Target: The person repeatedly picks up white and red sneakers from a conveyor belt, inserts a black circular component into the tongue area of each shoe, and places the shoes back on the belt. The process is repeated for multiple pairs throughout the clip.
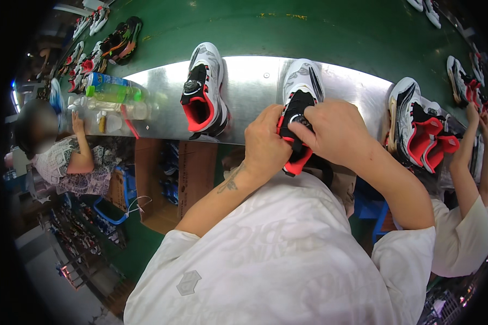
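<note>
Before me a white, grey and black sneaker (302, 76) with red lining stands on the metal ledge, toe pointing away. My left hand (267, 142) is closed around its left side near the collar. Over the tongue, my right hand (333, 130) grips the other side, thumb beside the round black dial (299, 121). The fingers of both hands are partly hidden. To the left a similar sneaker (206, 89) stands alone, its dial and red opening in plain sight. More sneakers (409, 122) of this kind stand close together on the right.
Beyond the metal ledge (249, 81) lies a green surface (265, 32) with several shoes at its sides. Plastic bottles (116, 93) lie on the left. Below is an open cardboard box (152, 184). One person (73, 157) sits at left; another person's arms (466, 146) reach in at right.
</note>
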Motion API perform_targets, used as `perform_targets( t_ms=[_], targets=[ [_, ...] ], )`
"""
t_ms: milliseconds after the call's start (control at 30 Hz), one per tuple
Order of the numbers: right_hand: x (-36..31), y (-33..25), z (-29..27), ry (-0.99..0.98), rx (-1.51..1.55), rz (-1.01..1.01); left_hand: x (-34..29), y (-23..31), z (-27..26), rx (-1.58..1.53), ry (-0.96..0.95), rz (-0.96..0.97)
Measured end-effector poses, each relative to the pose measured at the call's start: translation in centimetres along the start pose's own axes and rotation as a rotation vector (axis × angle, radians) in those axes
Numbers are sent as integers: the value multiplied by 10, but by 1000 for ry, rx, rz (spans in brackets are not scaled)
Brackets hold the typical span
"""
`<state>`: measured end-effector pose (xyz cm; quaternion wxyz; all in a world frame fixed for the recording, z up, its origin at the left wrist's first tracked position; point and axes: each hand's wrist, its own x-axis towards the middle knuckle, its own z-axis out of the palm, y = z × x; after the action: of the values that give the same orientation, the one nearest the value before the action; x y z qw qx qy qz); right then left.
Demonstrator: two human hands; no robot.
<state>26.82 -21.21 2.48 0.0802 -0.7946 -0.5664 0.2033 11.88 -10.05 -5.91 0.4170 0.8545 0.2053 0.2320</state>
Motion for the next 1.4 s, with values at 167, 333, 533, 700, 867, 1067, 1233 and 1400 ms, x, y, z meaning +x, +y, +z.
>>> perform_targets(
  t_ms=[167,333,533,700,867,1067,1233,1400],
  targets=[
    [-6,19,19,236,8,-186,2,5,1,-6,4,34],
    [-5,13,8,325,-32,-223,-3,1,7,35,-8,45],
    [-11,10,22,188,-26,-24,0,7,4,29,-53,72],
    [-7,14,15,381,-15,-215,-1,7,4,58,-47,51],
    [-13,9,22,221,-61,-63,-2,6,2,107,-110,32],
    [-9,13,16,62,22,-38,0,10,2,68,-112,35],
    [-12,11,19,318,45,-125,-1,9,2,89,-78,65],
    [-6,21,32,387,153,-221,-2,9,1,112,-116,17]
  ],
)
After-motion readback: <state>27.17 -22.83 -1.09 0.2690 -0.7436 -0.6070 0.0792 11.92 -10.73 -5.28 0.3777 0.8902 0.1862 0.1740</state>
